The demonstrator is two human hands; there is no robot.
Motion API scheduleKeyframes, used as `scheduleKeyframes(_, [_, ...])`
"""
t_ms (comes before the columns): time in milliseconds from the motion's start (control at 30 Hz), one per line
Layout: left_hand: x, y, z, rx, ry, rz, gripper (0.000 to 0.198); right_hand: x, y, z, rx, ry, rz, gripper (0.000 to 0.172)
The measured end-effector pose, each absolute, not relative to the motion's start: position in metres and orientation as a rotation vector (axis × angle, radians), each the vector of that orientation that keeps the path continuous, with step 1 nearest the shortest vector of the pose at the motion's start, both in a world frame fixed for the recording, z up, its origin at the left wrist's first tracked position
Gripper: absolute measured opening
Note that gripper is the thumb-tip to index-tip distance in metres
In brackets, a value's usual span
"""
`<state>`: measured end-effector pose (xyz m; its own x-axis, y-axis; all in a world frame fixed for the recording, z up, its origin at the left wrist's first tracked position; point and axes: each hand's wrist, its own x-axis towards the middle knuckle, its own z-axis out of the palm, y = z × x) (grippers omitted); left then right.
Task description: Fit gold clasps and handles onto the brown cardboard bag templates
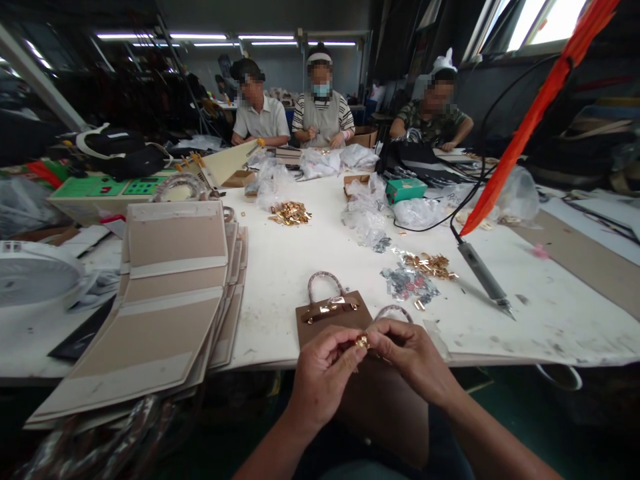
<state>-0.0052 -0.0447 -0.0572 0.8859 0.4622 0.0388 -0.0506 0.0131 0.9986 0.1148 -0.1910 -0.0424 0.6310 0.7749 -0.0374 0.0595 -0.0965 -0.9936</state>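
Observation:
Between the fingertips of my left hand (323, 373) and my right hand (407, 353) is a small gold metal fitting (362, 342). Both hands are closed in a pinch on it, just above a brown handbag panel (390, 407) that hangs over the table edge onto my lap. The upper part of the brown bag (334, 312) lies on the table, with a wrapped round handle (324, 280) and a strap carrying gold hardware (333, 307). A second wrapped handle (395, 311) shows behind my right hand.
Stacked beige bag panels (175, 287) overhang the table at left. An electric screwdriver (483, 273) hangs at right on a cable with orange wrap (540, 113). Gold fittings (293, 213) and silver plates (407, 283) lie in piles. Several people sit opposite. A fan (37, 277) stands far left.

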Motion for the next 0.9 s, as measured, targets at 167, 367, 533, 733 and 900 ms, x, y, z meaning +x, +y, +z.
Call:
scheduleKeyframes(167, [0.005, -0.050, -0.067, 1.528, 0.325, 0.479, 0.026, 0.112, -0.193, -0.054, -1.403, -0.615, 0.769, 0.037])
scheduleKeyframes(367, [-0.017, -0.044, -0.088, 2.015, 0.518, 0.451, 0.040, 0.090, -0.219, -0.051, -1.760, -0.652, 0.278, 0.023])
scheduleKeyframes(533, [-0.041, -0.045, -0.104, 2.088, 0.637, 0.280, 0.055, 0.058, -0.245, -0.081, -1.922, -0.806, 0.366, 0.017])
scheduleKeyframes(733, [-0.030, -0.051, -0.109, 1.796, 0.637, 0.115, 0.074, 0.058, -0.241, -0.120, -1.927, -0.614, 0.156, 0.020])
scheduleKeyframes(900, [-0.012, -0.051, -0.101, 1.553, 0.444, 0.012, 0.050, 0.069, -0.223, -0.092, -1.643, -0.645, 0.219, 0.018])
